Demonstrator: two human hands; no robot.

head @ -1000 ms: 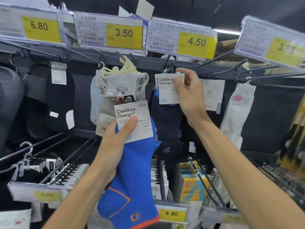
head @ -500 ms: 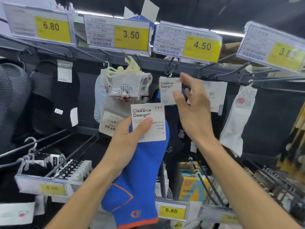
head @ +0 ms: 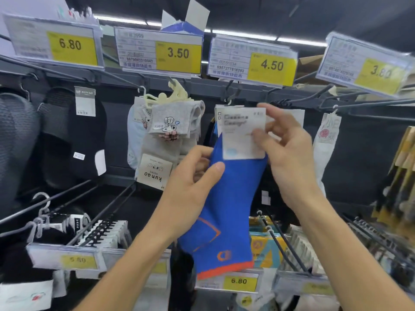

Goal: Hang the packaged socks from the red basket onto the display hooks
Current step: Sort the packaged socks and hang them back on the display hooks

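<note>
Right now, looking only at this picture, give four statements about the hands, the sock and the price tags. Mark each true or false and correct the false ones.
1. The left hand grips the blue sock. True.
2. The right hand pinches the sock's white card. True.
3. The tag directly above that card reads 6.80. False: the price tag there reads 4.50.
4. The sock's bottom edge is green. False: its trim is orange.

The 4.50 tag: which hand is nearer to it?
Right. The right hand pinches the card just below the 4.50 tag; the left hand grips the blue sock lower down.
</note>
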